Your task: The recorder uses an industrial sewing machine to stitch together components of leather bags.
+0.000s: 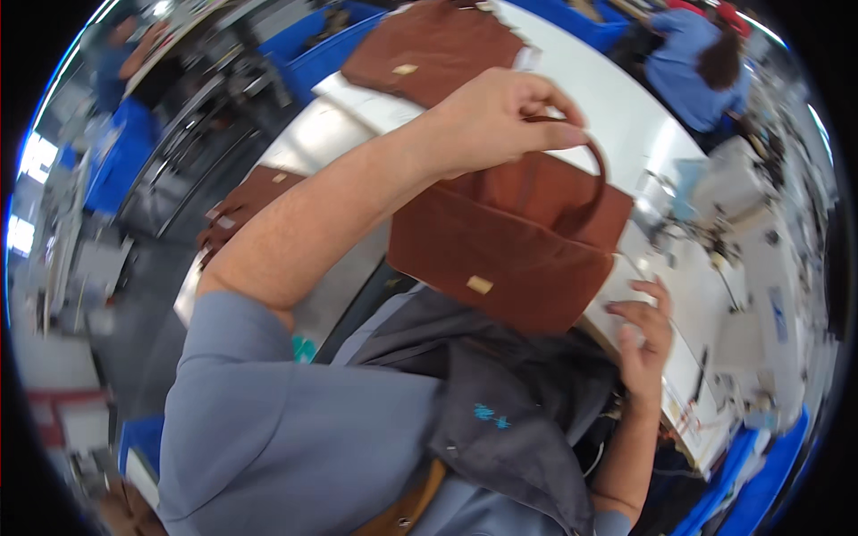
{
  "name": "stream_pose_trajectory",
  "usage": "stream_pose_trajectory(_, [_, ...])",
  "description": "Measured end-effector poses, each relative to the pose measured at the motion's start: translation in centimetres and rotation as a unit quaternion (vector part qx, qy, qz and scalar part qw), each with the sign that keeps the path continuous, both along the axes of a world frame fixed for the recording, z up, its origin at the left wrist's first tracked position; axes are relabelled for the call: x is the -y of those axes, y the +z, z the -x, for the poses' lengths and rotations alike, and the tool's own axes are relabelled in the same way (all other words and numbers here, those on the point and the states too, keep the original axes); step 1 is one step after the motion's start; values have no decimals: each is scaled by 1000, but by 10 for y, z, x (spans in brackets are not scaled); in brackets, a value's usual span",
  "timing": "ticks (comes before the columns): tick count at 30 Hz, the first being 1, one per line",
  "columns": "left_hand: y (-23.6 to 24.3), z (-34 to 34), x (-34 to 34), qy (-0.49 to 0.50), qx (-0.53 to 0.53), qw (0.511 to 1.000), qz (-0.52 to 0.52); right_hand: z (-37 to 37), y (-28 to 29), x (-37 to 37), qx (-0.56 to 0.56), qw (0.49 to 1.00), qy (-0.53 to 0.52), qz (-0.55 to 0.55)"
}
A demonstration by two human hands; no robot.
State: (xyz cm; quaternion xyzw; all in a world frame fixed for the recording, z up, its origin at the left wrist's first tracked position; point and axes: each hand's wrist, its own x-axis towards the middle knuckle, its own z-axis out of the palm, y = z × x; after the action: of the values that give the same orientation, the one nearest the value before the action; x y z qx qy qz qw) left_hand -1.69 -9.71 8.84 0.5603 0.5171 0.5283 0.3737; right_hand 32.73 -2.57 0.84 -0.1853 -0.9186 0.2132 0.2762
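A reddish-brown handbag (509,259) with a small gold-coloured plate on its front is tilted over the table's near edge, just above my lap. Its curved handle (597,183) rises at the far side, and my left hand (527,121) pinches the top of that loop between thumb and fingers. To the right of the bag, my right hand (648,330) is held with its fingers apart and nothing in them. A small gap separates it from the bag's right corner.
Another brown bag piece (429,54) lies at the table's far end, and more brown pieces (255,201) lie on the left. A white sewing machine (760,259) stands on the right. Blue bins (331,45) line the back. A co-worker in blue (693,67) sits at the far right.
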Motion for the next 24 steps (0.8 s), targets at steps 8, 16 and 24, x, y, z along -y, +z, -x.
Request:
stream_pose_trajectory(8, [29, 101, 123, 108, -158, 972, 135, 3, -19, -13, -52, 991, -109, 58])
stream_pose_trajectory(16, [-39, 251, 194, 178, -293, 922, 180, 13, -18, -2, 31, 993, -116, 22])
stream_pose_trajectory(24, [-118, 339, 284, 186, -591, 756, 211, 8, -24, -2, 16, 985, -144, 88])
